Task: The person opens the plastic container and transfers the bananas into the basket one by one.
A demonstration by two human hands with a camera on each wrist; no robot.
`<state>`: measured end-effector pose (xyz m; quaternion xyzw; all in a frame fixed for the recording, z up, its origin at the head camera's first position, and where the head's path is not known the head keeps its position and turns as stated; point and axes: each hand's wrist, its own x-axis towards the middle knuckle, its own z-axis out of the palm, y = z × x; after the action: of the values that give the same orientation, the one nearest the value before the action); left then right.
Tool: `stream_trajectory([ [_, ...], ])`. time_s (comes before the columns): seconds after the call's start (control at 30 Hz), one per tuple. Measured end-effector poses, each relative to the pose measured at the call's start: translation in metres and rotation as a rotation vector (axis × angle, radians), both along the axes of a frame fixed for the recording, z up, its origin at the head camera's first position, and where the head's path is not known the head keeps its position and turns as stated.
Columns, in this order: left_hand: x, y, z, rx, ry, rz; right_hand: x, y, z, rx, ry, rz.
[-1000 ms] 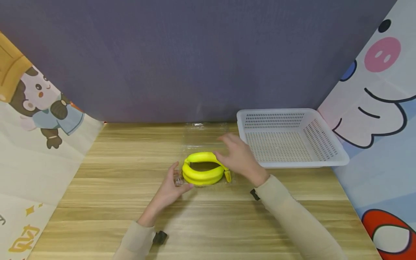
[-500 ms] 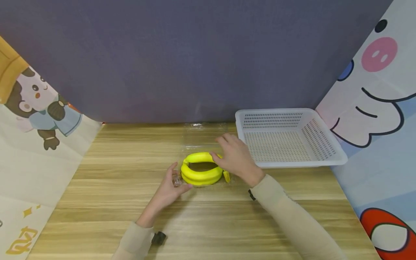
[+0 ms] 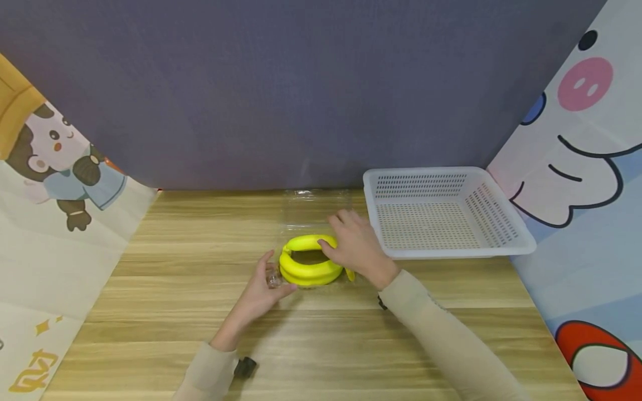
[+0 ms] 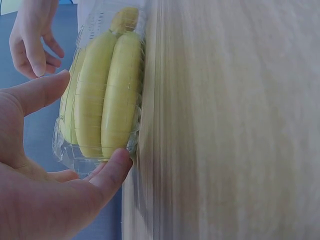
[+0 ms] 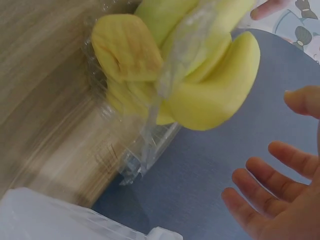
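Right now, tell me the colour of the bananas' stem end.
The bananas' stem end is yellow with brownish streaks; it shows best in the right wrist view.

Dark wall (image 3: 301,83) (blue-grey), wood-grain table (image 3: 321,345)

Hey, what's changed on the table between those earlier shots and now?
The right hand has moved leftward, further over the right end of the bananas, covering more of them; its fingers look apart from them, so nothing was newly taken or let go. The left hand stays at the left end of the clear container; bananas and white basket haven't visibly moved.
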<state>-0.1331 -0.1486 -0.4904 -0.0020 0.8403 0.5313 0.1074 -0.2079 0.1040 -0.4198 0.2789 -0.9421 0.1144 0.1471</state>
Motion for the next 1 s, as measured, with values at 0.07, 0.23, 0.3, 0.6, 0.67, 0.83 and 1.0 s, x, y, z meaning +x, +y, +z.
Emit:
stream_trajectory([
  [0.07, 0.0, 0.0, 0.0, -0.002, -0.001, -0.002, -0.001, -0.002, -0.002, 0.013, -0.017, -0.008],
  [0.23, 0.0, 0.0, 0.0, -0.006, -0.001, -0.001, -0.002, -0.005, -0.008, 0.033, -0.05, -0.03],
  [0.3, 0.0, 0.0, 0.0, -0.005, -0.001, 0.001, -0.002, -0.007, -0.01, 0.047, -0.06, -0.042],
  [0.6, 0.001, 0.0, 0.0, 0.017, 0.007, -0.001, -0.004, -0.012, -0.016, 0.083, -0.12, -0.057],
  [0.67, 0.001, -0.001, 0.0, 0.017, 0.006, -0.001, -0.004, -0.013, -0.017, 0.083, -0.134, -0.051],
  [0.83, 0.001, -0.001, 0.0, 0.01, 0.009, -0.006, -0.006, -0.015, -0.019, 0.074, -0.177, -0.043],
  [1.0, 0.001, 0.0, 0.0, 0.009, 0.009, -0.012, -0.007, -0.017, -0.021, 0.081, -0.224, -0.046],
])
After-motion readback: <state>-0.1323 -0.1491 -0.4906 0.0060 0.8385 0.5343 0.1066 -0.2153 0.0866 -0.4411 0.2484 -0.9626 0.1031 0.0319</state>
